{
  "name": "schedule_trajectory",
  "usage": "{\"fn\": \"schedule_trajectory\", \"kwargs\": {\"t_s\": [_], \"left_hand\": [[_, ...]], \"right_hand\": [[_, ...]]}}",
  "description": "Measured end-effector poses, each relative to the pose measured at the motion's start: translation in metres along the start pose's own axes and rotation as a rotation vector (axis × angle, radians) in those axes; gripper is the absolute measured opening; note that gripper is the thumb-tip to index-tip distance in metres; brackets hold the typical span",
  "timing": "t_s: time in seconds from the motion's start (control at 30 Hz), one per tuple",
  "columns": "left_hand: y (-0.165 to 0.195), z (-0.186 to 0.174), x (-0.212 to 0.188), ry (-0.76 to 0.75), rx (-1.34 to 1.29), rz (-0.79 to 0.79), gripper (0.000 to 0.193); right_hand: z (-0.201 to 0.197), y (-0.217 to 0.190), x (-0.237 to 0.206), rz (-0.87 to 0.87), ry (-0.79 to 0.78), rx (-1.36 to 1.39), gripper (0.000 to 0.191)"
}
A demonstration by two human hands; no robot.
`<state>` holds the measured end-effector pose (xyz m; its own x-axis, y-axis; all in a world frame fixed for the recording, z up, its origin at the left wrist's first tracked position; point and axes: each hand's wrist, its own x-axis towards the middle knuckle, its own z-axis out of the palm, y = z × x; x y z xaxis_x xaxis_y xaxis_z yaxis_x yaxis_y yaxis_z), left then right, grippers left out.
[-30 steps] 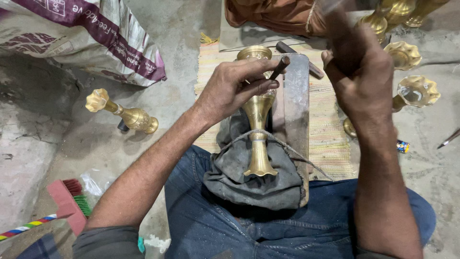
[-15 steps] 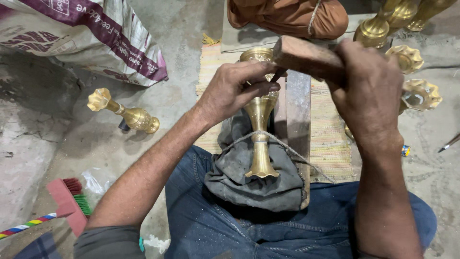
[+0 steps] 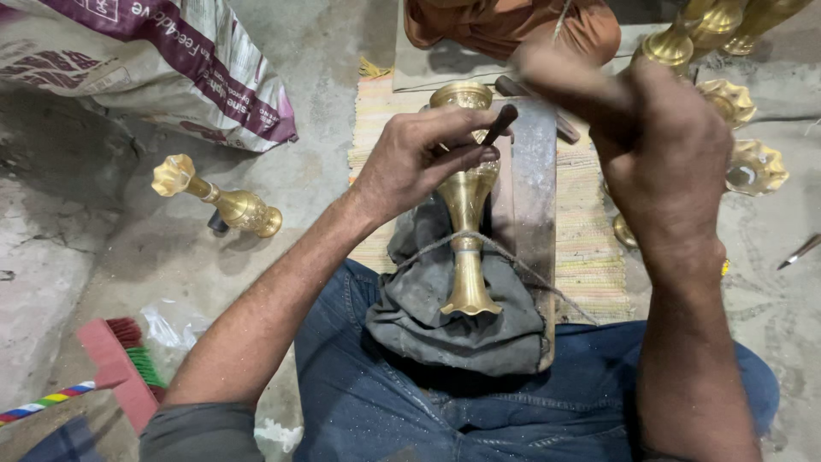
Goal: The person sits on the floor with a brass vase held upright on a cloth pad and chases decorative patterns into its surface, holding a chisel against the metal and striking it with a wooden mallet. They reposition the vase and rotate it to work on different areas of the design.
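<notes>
A brass vase (image 3: 466, 227) is laid lengthwise on a grey cloth (image 3: 453, 316) across the lap. Its neck is steadied by the left hand (image 3: 419, 158), fingers closed around a thin dark punch (image 3: 499, 125). The right hand (image 3: 658, 145) is raised and fisted; what it holds is blurred and cannot be told.

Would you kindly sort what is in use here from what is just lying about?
In use: brass vase, punch in left hand, right hand raised, grey cloth, cord.
Lying about: second vase, sack, brush.

2 hands (image 3: 428, 158), approx 7 brass vases (image 3: 466, 214), 1 sack (image 3: 154, 60), 1 brush (image 3: 120, 359).
</notes>
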<state>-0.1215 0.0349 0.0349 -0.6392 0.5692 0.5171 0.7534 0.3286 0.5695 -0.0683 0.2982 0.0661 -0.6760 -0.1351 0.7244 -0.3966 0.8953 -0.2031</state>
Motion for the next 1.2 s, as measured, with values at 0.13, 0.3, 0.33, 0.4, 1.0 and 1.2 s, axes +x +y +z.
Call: {"fn": "schedule_trajectory", "kwargs": {"t_s": [0.13,0.3,0.33,0.4,1.0,1.2], "left_hand": [[-0.005,-0.004,-0.007,0.04,-0.071,0.021,0.04],[-0.014,-0.012,-0.016,0.041,-0.202,0.116,0.04],[-0.015,-0.014,-0.018,0.052,-0.152,0.107,0.04],[-0.017,-0.017,-0.022,0.07,-0.057,0.078,0.038],[-0.042,-0.038,-0.049,0.148,-0.166,0.094,0.034],[-0.051,-0.051,-0.059,0.235,-0.114,0.252,0.034]], "right_hand": [[-0.003,-0.014,0.004,0.088,-0.126,0.134,0.021],[-0.007,-0.035,0.012,0.125,-0.108,0.275,0.02],[-0.009,-0.039,0.014,0.023,-0.091,0.105,0.023],[-0.013,-0.047,0.017,-0.178,-0.071,-0.228,0.029],[0.0,-0.083,0.022,-0.147,-0.341,-0.492,0.026],[0.005,-0.1,0.029,-0.088,-0.312,-0.366,0.022]]}}
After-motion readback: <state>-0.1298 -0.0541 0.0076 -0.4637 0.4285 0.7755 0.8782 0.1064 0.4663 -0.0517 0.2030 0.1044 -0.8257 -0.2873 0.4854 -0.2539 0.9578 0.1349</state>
